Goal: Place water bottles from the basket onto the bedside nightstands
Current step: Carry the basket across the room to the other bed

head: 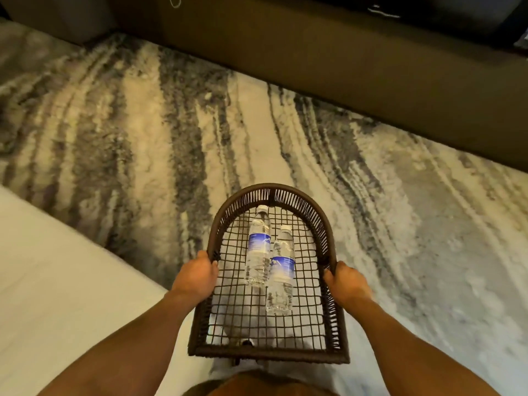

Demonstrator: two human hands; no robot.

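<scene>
Carrying the basket toward a nightstand

Left hand (197,274) and right hand (347,284) clasp the rims of the basket (325,224); two water bottles (258,247) lie inside, touching. No nightstand visible; next likely needs one hand freed.

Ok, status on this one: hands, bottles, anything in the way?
Left hand and right hand gripping basket rims. Two water bottles lying inside. No nightstand in view. Carpet ahead.
</scene>
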